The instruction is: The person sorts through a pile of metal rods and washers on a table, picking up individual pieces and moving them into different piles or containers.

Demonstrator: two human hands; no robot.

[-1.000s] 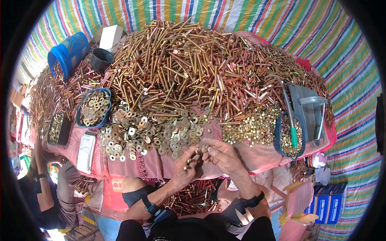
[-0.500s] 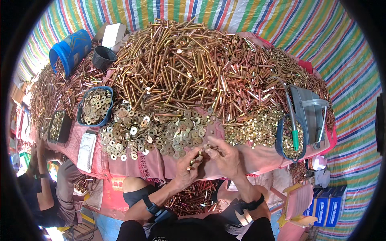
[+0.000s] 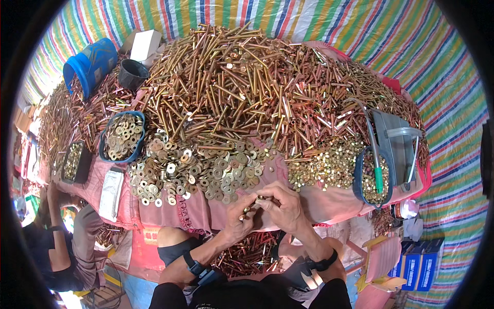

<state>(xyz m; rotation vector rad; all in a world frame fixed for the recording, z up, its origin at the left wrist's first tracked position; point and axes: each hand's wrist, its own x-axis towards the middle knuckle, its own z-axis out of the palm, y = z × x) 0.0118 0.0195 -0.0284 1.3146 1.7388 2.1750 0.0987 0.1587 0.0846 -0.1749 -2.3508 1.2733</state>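
Striped tarp floor, pink cloth (image 3: 175, 211) under bolt heap (image 3: 242, 87) | left hand (image 3: 241, 212) pinches a small bolt (image 3: 249, 208), axis tilted up-right | right hand (image 3: 282, 205) closed on its upper end | both just below washers (image 3: 206, 167), heap beyond.
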